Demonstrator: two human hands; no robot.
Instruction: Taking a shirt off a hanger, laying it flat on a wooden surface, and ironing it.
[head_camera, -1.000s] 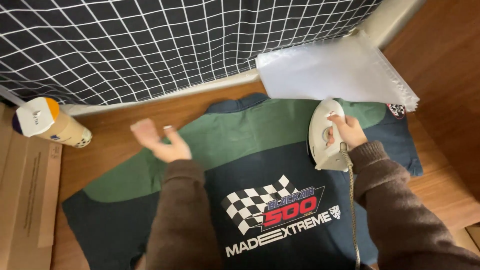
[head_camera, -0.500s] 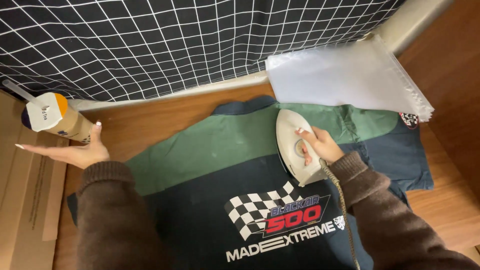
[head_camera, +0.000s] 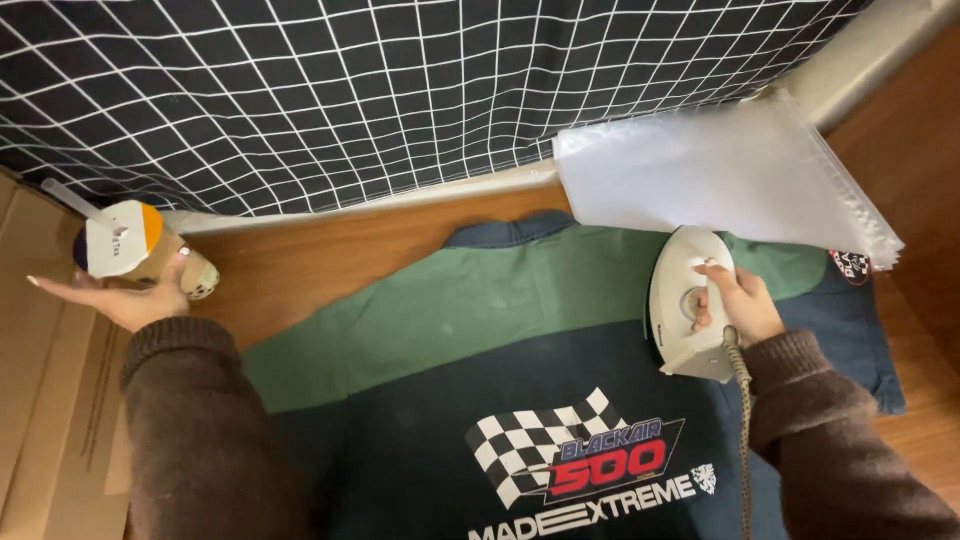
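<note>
Head view, reading from the left: a flattened brown cardboard sheet (head_camera: 50, 400) lies along the edge of the wooden floor (head_camera: 330, 265). Over it the left hand (head_camera: 125, 295) is held out palm up, fingers spread flat, its fingertips touching a small bottle with a white label and an orange patch (head_camera: 135, 250) that lies tilted on its side; it grips nothing.

Next comes the dark navy and green jacket with a chequered-flag emblem on its back (head_camera: 500, 400), spread face down on the floor. Its green shoulder band looks mostly flat, though faint creases show near the middle, so I judge the pressing well under way but not finished; the lower navy part runs out of view and I cannot tell its state.

Further right, the right hand (head_camera: 735, 305) is closed around the handle of a white electric iron with a braided cord (head_camera: 685, 300), resting on the jacket's right shoulder. Just beyond lies a clear plastic sleeve (head_camera: 720, 170), below a black grid-patterned cloth (head_camera: 400, 90).
</note>
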